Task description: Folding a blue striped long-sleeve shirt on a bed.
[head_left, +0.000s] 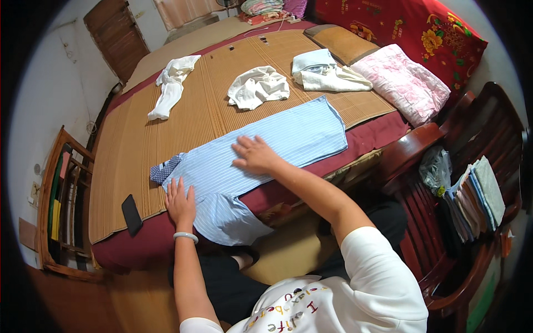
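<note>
A light blue striped shirt (294, 133) lies folded lengthwise along the near edge of the bed mat. Its dark checked collar (165, 167) points left, and a sleeve (230, 219) hangs over the bed's edge towards me. My left hand (180, 202) rests flat by the shoulder near the collar, fingers spread, with a pale bangle on the wrist. Over the middle of the shirt, my right hand (255, 155) lies palm down with its fingers apart. Neither hand grips the cloth.
A dark phone (131, 215) lies left of the shirt. Beyond are white garments (258, 87), a pale folded pile (327, 75), a pink quilt (405, 83) and a brown pillow (341, 44). At right, a wooden chair (411, 216) holds folded clothes (472, 194) and a plastic bag (436, 169).
</note>
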A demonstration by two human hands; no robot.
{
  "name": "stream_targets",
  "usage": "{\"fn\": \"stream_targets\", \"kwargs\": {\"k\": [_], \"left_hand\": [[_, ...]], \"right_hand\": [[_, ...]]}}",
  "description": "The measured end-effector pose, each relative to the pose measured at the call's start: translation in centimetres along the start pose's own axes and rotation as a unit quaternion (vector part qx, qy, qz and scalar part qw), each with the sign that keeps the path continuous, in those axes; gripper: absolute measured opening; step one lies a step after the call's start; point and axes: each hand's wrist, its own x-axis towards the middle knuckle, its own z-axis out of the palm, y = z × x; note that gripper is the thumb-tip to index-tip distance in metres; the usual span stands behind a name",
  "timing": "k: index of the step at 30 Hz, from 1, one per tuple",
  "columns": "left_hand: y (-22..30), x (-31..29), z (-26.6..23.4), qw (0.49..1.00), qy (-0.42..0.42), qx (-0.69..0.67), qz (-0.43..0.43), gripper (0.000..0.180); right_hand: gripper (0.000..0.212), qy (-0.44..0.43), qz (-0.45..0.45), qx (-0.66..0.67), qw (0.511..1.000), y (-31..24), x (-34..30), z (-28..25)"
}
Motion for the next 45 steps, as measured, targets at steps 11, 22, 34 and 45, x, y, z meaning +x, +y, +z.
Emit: {"fn": "stream_targets", "kwargs": {"k": [11,22,34,45], "left_hand": [[-0.6,0.2,0.3,1.0,0.021,0.011,0.008,0.054],[0.4,0.2,0.3,0.999,0.032,0.005,0.004,0.054],[-0.4,0.3,1.1,0.999,0.028,-0.011,0.015,0.054],[0.0,0.2,0.4,1.0,0.025,-0.005,0.004,0.053]], "right_hand": [[0.069,0.025,0.363,-0.159,0.918,19.9,-7.8,-9.6],[0.071,0.01,0.286,-0.093,0.954,12.5,-3.7,-6.5],[0.072,-0.027,-0.045,-0.017,0.998,0.1,-0.4,-0.7],[0.075,0.02,0.338,-0.151,0.929,20.9,-6.1,-8.5]]}}
